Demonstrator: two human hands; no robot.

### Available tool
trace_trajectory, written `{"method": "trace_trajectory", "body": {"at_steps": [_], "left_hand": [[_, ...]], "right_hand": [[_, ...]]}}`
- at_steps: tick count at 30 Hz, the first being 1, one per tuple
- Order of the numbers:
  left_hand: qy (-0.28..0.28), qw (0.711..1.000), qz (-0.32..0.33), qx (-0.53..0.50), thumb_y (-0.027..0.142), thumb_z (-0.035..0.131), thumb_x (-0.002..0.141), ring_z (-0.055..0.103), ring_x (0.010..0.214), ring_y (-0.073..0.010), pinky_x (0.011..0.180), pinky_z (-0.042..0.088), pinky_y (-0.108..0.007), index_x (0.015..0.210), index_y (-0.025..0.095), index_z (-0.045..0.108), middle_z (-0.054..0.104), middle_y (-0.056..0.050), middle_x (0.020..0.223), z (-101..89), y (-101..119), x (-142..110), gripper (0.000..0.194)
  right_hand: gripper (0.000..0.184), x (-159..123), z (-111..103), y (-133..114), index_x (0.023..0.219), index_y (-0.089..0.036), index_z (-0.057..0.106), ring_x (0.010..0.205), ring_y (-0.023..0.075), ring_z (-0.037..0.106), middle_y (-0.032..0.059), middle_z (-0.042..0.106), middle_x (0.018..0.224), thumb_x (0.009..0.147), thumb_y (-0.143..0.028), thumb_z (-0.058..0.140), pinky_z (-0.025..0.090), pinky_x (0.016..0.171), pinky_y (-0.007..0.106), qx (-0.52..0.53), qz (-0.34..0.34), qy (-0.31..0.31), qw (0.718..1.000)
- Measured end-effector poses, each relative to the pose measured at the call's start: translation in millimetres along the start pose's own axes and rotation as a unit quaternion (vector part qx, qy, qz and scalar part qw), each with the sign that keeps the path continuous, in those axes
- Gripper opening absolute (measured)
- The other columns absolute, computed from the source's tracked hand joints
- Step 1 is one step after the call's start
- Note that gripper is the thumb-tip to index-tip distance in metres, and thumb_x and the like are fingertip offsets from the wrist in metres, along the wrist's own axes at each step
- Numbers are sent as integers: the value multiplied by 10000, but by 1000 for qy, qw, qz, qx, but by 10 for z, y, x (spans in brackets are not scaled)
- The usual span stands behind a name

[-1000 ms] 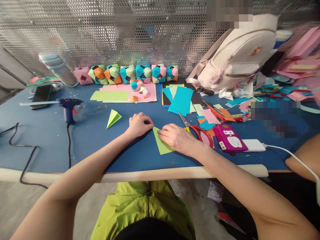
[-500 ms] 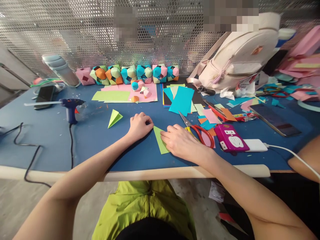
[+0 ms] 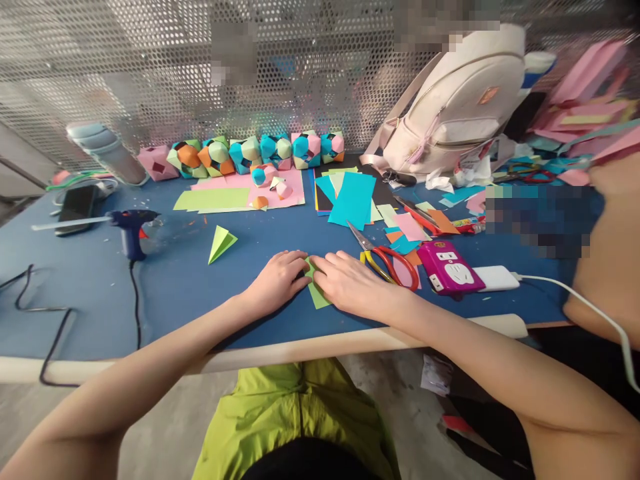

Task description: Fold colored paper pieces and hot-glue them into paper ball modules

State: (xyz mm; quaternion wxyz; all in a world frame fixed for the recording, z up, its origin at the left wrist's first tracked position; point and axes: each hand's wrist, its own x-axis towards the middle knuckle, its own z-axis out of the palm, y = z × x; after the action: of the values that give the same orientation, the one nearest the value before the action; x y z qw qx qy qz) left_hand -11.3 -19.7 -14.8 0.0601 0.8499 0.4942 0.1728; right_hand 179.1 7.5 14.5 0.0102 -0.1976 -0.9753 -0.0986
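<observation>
A light green paper (image 3: 317, 294) lies on the blue table (image 3: 200, 287) near its front edge. My left hand (image 3: 278, 278) rests on the paper's left side, fingers stretched out flat. My right hand (image 3: 347, 283) lies flat over the paper's right side and hides most of it. The fingertips of both hands meet at the paper's top corner. A folded green paper piece (image 3: 220, 242) lies to the left, apart from my hands.
Red-handled scissors (image 3: 387, 253) and a magenta device (image 3: 447, 267) on a white power bank lie right of my hand. A blue glue gun (image 3: 129, 227) stands left. Coloured paper sheets (image 3: 353, 198), folded paper cubes (image 3: 245, 152) and a white backpack (image 3: 457, 113) sit behind. Another person's arm (image 3: 610, 260) is at the right.
My left hand has gone from a closed fist to fingers laid flat on the paper. My right hand slid left, covering more of the sheet. The view shifted slightly.
</observation>
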Motion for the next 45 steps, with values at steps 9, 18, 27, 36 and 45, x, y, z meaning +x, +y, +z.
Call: {"method": "trace_trajectory", "body": {"at_steps": [9, 18, 27, 36, 45], "left_hand": [[-42, 995, -11, 94, 316, 407, 940, 582, 1108, -237, 992, 352, -492, 1000, 180, 555, 587, -125, 1261, -94, 84, -13, 210], [-61, 991, 6, 121, 295, 373, 939, 595, 1035, -242, 974, 331, -497, 1005, 175, 552, 599, -127, 1194, -142, 105, 25, 225], [-64, 992, 6, 108, 304, 380, 933, 580, 1068, -260, 1025, 223, -567, 1109, 181, 530, 584, -133, 1223, -167, 128, -1, 262], [-84, 991, -41, 96, 387, 455, 891, 586, 1026, -284, 1019, 270, -593, 1045, 171, 585, 626, -114, 1114, -227, 52, 162, 295], [-100, 992, 34, 74, 239, 472, 878, 585, 964, -247, 820, 464, -364, 1050, 163, 638, 618, -124, 1068, -136, 151, 406, 251]], "right_hand": [[239, -271, -45, -41, 904, -104, 608, 817, 243, 532, 152, 632, 951, 875, -49, 377, 346, 749, 364, -40, 22, -26, 999], [214, -469, -94, -14, 819, -128, 619, 795, 232, 542, 109, 652, 815, 859, -60, 420, 345, 758, 361, -20, 112, 34, 993], [353, -300, 160, -179, 1174, -1, 582, 1173, 301, 531, 232, 600, 1229, 941, -209, 417, 417, 930, 419, 43, 59, 81, 994], [288, -635, 17, -120, 1018, -78, 651, 990, 245, 625, 152, 694, 1034, 956, -245, 425, 455, 912, 408, 87, 97, 116, 985], [233, -705, 130, 185, 1045, -68, 620, 987, 294, 589, 191, 647, 1101, 916, -143, 441, 483, 800, 387, -1, 265, 92, 960]]}}
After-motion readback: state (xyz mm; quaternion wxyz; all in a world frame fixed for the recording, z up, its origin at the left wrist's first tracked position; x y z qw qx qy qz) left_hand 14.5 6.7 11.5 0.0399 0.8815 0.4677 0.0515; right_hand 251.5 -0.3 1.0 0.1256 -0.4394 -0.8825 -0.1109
